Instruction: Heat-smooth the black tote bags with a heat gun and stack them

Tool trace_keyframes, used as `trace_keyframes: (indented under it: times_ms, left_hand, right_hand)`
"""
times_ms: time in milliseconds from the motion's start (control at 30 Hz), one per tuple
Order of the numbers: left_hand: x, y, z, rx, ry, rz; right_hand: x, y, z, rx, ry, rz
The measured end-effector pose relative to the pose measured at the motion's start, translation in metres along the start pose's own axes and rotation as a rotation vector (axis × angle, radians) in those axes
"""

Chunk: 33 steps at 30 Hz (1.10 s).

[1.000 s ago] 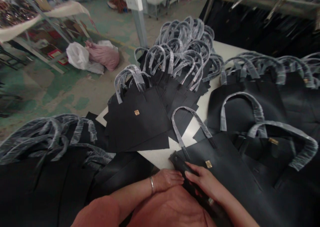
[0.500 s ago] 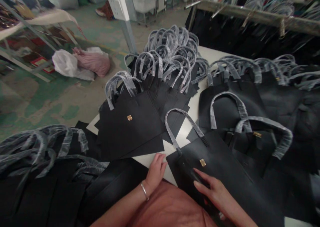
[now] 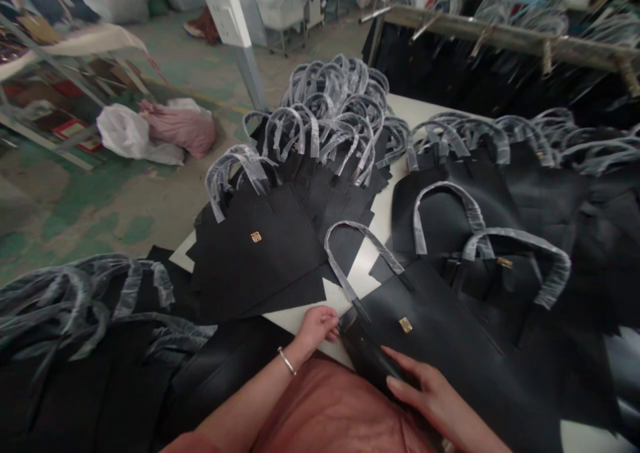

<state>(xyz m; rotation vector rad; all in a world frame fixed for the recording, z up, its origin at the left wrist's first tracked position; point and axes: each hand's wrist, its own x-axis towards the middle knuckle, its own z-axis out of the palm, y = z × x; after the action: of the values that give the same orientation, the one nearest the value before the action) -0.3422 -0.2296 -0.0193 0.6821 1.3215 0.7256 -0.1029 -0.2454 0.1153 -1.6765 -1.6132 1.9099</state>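
- Two hands are in view: the left hand (image 3: 316, 329) and the right hand (image 3: 430, 390).
- One black tote (image 3: 430, 326) lies flat under the right hand, with one film-wrapped handle (image 3: 363, 248) and one gold plate (image 3: 405, 325) showing.
- The tote's handle points away from the person, up and left in the view. Its long axis runs from there down to the right, past the right hand and out of the frame's lower edge.
- The right hand lies on the tote's near edge, with the fingers together and stretched out. Its thumb is hidden, so I cannot tell whether it pinches the edge.
- The left hand sits on the white table (image 3: 363, 276), loosely curled and holding nothing, with its fingertips at the tote's corner. A metal bangle (image 3: 287, 361) circles the left wrist.
- Three piles of black totes surround the grip: one stack (image 3: 255, 260) ahead and left of the hands, one pile (image 3: 463, 206) ahead and right, and one pile (image 3: 85, 380) beside the left forearm. Their film-wrapped handles are too tangled to count.
- Three gold plates show in all: one on the held tote, one on the left stack (image 3: 255, 237), and one on the right pile (image 3: 504, 262).
- Far beyond the hands, on the floor, are one white plastic bag (image 3: 123, 132) and one pink sack (image 3: 180, 128).
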Motion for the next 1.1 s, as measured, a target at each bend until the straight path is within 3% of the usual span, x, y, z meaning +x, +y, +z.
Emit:
trace_keyframes:
  times_ms: [233, 400, 567, 733, 933, 1100]
  left_hand:
    - [-0.007, 0.007, -0.001, -0.248, -0.055, -0.026]
    - [-0.008, 0.007, 0.004, -0.316, -0.086, -0.034]
    - [-0.007, 0.007, 0.012, -0.414, -0.060, -0.040]
    - [-0.007, 0.007, 0.015, -0.426, -0.063, -0.036]
    - [-0.009, 0.013, 0.022, -0.427, -0.085, -0.008]
    - [-0.011, 0.015, 0.026, -0.410, -0.101, -0.011]
  right_hand:
    - [-0.001, -0.010, 0.003, 0.113, -0.112, -0.002]
    - [0.004, -0.021, 0.003, 0.187, -0.100, 0.084]
    - [0.003, -0.014, -0.001, 0.288, -0.089, 0.145]
    - [0.000, -0.013, -0.002, 0.335, -0.109, 0.172]
    - [-0.004, -0.020, -0.010, 0.293, 0.034, 0.184]
    - [-0.010, -0.021, -0.010, 0.287, -0.042, 0.188]
